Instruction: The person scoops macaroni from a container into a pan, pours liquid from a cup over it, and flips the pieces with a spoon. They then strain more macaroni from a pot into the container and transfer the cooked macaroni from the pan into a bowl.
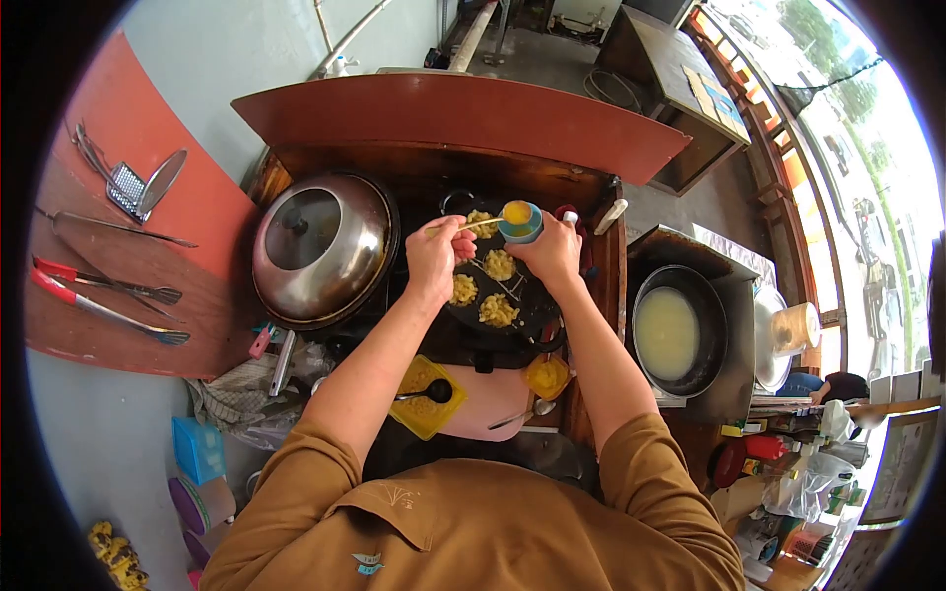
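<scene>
Pinched in my left hand [439, 258] is a slim, pale-handled utensil [481, 224], its far end at the mouth of a blue cup [522, 229]. Yellow-orange stuff shows inside the cup; the utensil's tip is lost against it. Fingers of my right hand [552, 254] wrap around the cup, holding it tilted over a dark round pan [532, 305]. Chunky yellow patties lie in the pan, among them a near patty [499, 310], a middle patty [500, 264] and a left patty [463, 289]. Another patty [481, 223] sits partly behind the utensil.
A large lidded steel pot [320, 251] stands left of the pan. Closer to me are a yellow tub [422, 419] with a black ladle [438, 391] and a smaller yellow container [547, 377]. A pan of pale liquid [667, 333] sits right. A red board [443, 110] edges the back.
</scene>
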Motion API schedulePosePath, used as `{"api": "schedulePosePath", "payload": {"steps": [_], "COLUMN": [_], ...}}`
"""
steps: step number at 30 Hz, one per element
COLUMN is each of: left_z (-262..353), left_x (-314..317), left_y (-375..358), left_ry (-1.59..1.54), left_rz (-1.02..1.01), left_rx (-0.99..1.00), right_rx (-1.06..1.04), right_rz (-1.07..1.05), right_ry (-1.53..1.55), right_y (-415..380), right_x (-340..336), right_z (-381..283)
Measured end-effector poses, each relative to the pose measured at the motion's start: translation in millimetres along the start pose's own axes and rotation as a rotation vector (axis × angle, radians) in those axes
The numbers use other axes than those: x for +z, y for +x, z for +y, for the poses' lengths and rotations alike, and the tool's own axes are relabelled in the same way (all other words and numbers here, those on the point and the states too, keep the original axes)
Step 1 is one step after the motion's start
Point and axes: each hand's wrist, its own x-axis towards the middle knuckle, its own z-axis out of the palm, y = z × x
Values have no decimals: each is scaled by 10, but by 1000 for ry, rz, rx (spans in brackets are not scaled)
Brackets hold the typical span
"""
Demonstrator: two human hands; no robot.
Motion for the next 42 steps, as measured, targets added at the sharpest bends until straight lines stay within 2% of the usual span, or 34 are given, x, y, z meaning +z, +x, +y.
{"api": "schedulePosePath", "payload": {"steps": [7,9,10,12,13,14,16,17,20,24,27,29,30,32,34,36,38,40,42], "left_z": [127,35,-30,-99,-101,-94,-76,-61,115,99,-122,-123,-54,36,85,16,-86,-172,-230], "left_x": [-41,-99,-134,-144,-146,-141,-151,-155,-86,-94,-207,-161,-178,-120,-87,-32,33,56,51], "left_y": [197,283,315,325,280,256,230,227,107,36,152,93,72,21,-109,-187,-243,-252,-253], "left_ry": [126,404,407,769,887,888,1090,1111,1133,1105,1149,761,370,160,222,436,680,823,830], "left_rz": [72,74,70,43,13,8,-73,-87,-113,-134,-94,105,99,79,-61,-212,-280,-286,-286], "left_rx": [177,377,374,651,710,709,1034,1110,1177,1191,1076,483,329,311,280,401,552,687,688], "right_rx": [41,35,41,30,35,24,18,16,19,29,23,4,-2,-42,-81,-154,-209,-264,-319], "right_rz": [-44,-62,-61,-80,-79,-71,-62,-64,-71,-101,-87,-78,-78,-59,-43,-52,-29,-5,45], "right_ry": [-91,-104,-103,-115,-114,-112,-109,-100,-90,-95,-109,-93,-77,-70,-62,-9,9,24,15], "right_y": [-9,-28,-40,-60,-68,-75,-94,-100,-108,-191,-176,-149,-188,-124,-133,-154,-167,-174,-179], "right_x": [-53,-94,-117,-157,-159,-160,-179,-192,-208,-275,-248,-247,-229,-196,-204,-212,-171,-167,-170], "right_z": [114,136,137,143,155,163,171,177,198,189,213,242,276,316,269,221,199,153,109]}}
